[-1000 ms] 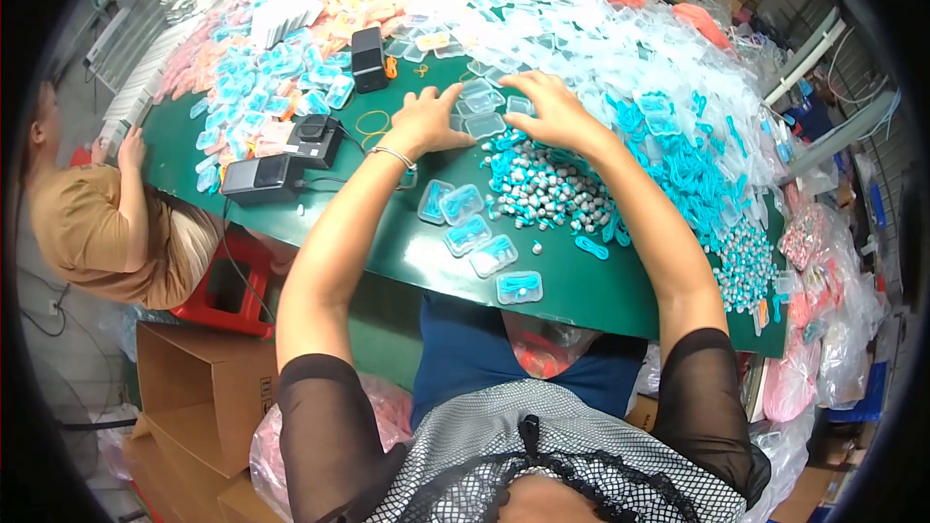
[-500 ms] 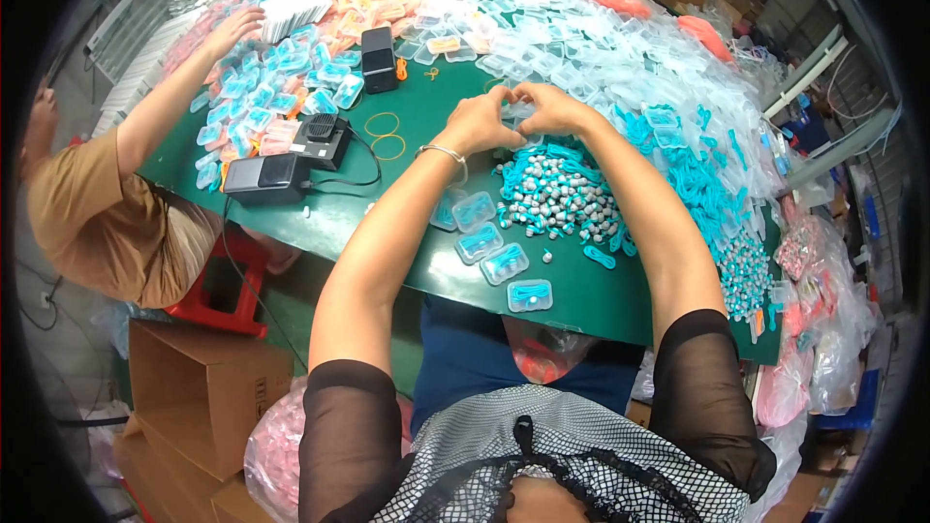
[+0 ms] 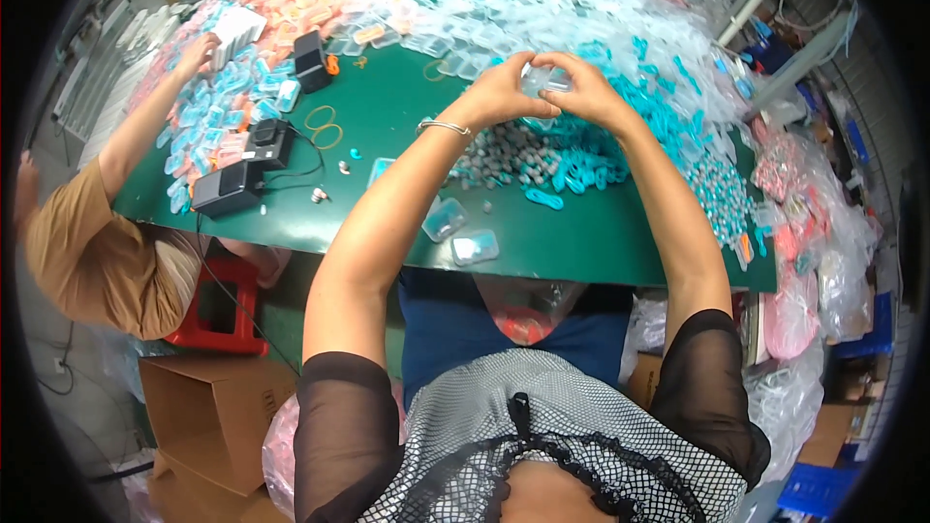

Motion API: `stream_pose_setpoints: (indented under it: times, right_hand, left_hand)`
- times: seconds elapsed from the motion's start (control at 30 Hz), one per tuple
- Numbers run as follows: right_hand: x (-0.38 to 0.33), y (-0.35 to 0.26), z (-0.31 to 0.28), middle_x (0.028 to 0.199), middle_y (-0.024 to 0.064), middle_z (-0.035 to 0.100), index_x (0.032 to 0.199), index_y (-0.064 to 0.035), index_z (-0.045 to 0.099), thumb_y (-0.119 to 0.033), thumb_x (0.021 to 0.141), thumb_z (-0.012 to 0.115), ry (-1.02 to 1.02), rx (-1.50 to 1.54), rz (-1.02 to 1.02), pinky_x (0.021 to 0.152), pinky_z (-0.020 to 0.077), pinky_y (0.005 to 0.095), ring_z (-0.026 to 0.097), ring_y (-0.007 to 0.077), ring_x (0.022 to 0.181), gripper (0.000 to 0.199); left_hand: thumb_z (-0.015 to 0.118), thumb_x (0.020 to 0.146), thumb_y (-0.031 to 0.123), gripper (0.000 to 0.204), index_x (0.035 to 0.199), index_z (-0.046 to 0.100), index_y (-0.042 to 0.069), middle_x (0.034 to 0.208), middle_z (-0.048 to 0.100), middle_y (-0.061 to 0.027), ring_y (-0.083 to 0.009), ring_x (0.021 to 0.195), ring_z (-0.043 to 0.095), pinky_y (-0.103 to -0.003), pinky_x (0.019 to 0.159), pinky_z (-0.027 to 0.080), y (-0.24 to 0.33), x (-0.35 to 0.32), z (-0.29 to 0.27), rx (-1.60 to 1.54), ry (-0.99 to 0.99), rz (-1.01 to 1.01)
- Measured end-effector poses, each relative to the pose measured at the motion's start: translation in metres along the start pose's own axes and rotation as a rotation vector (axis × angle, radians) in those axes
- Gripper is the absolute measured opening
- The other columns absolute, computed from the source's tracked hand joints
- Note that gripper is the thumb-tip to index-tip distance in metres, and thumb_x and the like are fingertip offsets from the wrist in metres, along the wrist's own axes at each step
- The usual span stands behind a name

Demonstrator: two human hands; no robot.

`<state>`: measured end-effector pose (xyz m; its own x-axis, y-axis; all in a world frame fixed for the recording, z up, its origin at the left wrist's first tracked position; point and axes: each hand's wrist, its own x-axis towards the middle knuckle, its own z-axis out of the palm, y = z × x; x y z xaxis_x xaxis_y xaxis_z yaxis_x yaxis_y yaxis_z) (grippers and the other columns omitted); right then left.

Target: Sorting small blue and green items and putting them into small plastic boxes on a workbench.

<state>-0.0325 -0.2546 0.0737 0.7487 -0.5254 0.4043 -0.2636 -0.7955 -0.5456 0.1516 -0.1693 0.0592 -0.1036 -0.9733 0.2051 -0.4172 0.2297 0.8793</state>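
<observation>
A small clear plastic case (image 3: 545, 80) is held between my two hands above the far side of the teal pile. My left hand (image 3: 499, 95) grips its left side, fingers and thumb curved round it. On the opposite side, my right hand (image 3: 589, 95) has its fingers closed on the same case. Below them lie a heap of small grey-and-teal pieces (image 3: 513, 157) and looped teal cords (image 3: 586, 169). Two filled clear cases, one by my left forearm (image 3: 446, 220) and a nearer one (image 3: 475, 248), rest on the green table (image 3: 358, 232).
Loose clear cases (image 3: 465, 10) spread across the back. At left are a black speaker-like box (image 3: 228, 189) with a cable and filled cases (image 3: 218, 97), near a co-worker's hand (image 3: 199, 53) on white cards (image 3: 237, 31). A red stool (image 3: 218, 305) stands below.
My view has shifted, so the table appears differently placed. Both hands remain together on the clear case, which now shows more plainly. The co-worker's hand stays by the white cards.
</observation>
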Motion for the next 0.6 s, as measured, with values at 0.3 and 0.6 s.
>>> stream_pose_setpoints:
  times: [0.3, 0.6]
  right_hand:
    - [-0.118, -0.023, -0.005, 0.120, 0.0139, 0.062, 0.123, -0.0095, 0.062, -0.005, 0.076, 0.069, 0.310, -0.300, 0.020, 0.096, 0.0475, 0.0423, 0.059, 0.0331, 0.112, 0.048]
    - [-0.170, -0.033, 0.008, 0.125, 0.0088, 0.058, 0.123, -0.0172, 0.066, 0.000, 0.078, 0.067, 0.536, -0.621, -0.077, 0.096, 0.0427, 0.0438, 0.055, 0.0307, 0.113, 0.049]
  left_hand:
    - [0.082, 0.070, 0.042, 0.078, 0.137, 0.048, 0.020, 0.121, 0.061, -0.0128, -0.0350, 0.112, 0.057, -0.059, 0.096, 0.043, 0.038, -0.040, 0.085, 0.725, 0.197, 0.330]
    - [0.075, 0.077, 0.011, 0.044, 0.120, 0.065, 0.011, 0.121, 0.061, -0.0153, -0.0354, 0.114, 0.057, -0.047, 0.097, 0.047, 0.038, -0.080, 0.080, 0.530, 0.299, 0.532]
